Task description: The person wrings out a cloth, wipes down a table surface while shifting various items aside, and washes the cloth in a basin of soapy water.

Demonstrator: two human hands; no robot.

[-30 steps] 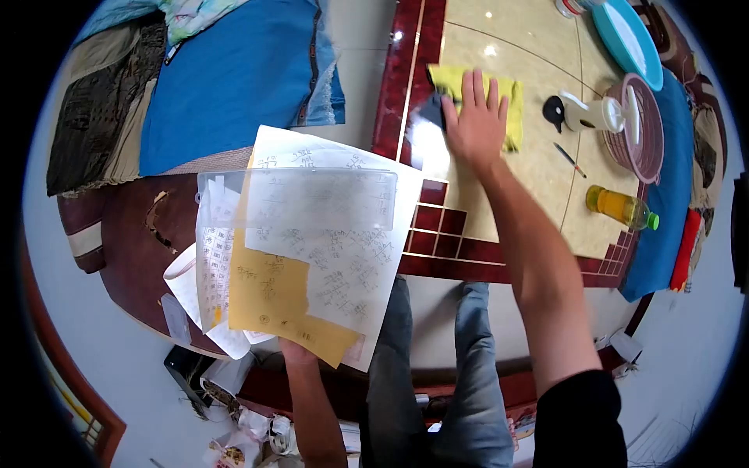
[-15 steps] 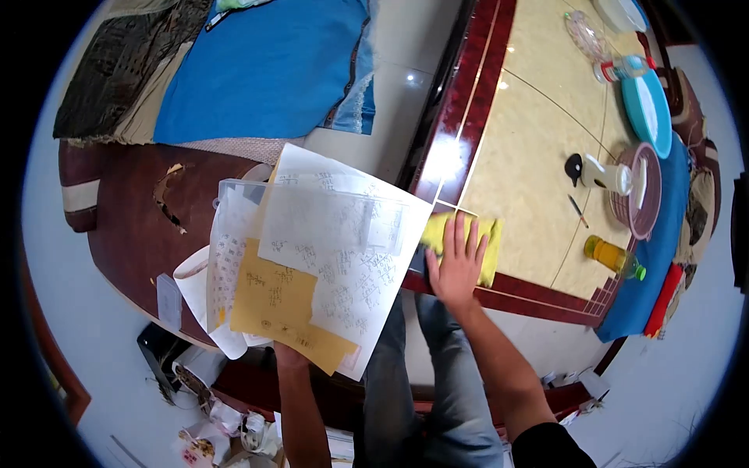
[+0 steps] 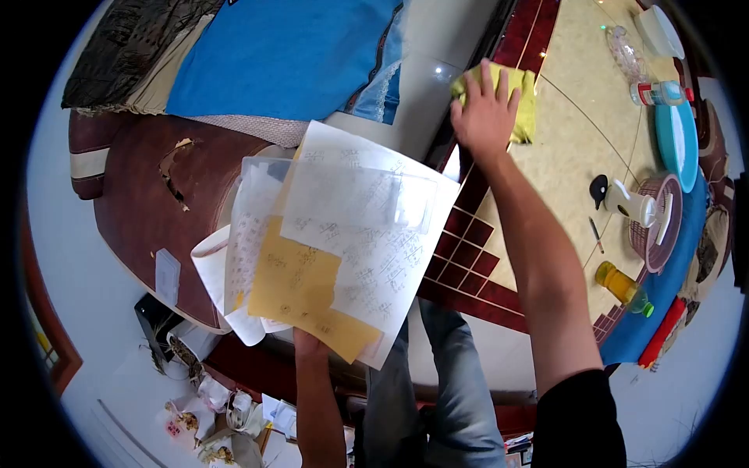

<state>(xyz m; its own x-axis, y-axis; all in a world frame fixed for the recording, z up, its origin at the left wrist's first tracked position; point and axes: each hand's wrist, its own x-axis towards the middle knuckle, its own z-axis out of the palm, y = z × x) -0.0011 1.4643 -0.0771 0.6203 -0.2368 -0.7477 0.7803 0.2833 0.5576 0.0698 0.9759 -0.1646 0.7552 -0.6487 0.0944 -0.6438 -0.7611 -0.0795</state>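
A stack of written sheets [image 3: 374, 265] with a torn brown paper [image 3: 296, 273] and a clear plastic case [image 3: 351, 195] rests on my left hand [image 3: 310, 343], whose fingers are hidden beneath the papers. My right hand [image 3: 485, 117] presses flat with fingers spread on a yellow cloth [image 3: 524, 109], near the dark red tiled border of the table [image 3: 577, 132]. The cloth shows above the fingertips and to their right.
On the table's right side are a pink basket [image 3: 657, 249], white container [image 3: 633, 204], black lid [image 3: 598, 189], pen [image 3: 596, 234], yellow liquid bottle [image 3: 620, 285], teal basin [image 3: 677, 148] and clear bottle [image 3: 659, 93]. A brown sofa [image 3: 133, 203] stands left.
My right hand and the yellow cloth have moved from the table's near edge up along its left border. The papers are still on my left hand. The view has shifted.
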